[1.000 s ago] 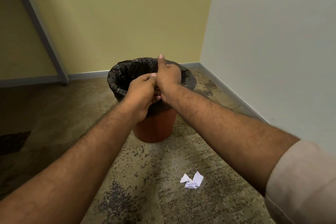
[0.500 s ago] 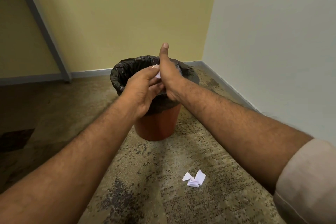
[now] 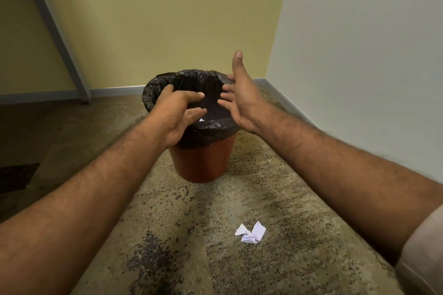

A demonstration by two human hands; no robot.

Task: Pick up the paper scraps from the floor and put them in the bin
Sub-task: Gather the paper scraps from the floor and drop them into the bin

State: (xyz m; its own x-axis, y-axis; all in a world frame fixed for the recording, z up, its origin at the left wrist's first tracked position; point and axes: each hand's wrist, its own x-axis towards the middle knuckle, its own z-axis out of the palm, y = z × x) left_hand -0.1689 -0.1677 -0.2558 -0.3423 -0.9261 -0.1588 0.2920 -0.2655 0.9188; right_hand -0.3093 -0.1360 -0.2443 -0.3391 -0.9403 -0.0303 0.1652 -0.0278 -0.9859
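Our left hand [image 3: 176, 115] and right hand [image 3: 242, 100] hover over the bin [image 3: 199, 151], fingers spread, holding nothing. Small white scrap [image 3: 201, 120] inside it. Crumpled paper scraps [image 3: 250, 233] on floor [image 3: 191, 235], near-right of bin, long axis left-right.

One bin [image 3: 200, 158] with one black liner [image 3: 191, 79]. Two hands, left [image 3: 175, 115] and right [image 3: 244, 100]. One scrap [image 3: 250, 233] on the floor [image 3: 215, 258], one white bit [image 3: 201, 120] inside the bin.
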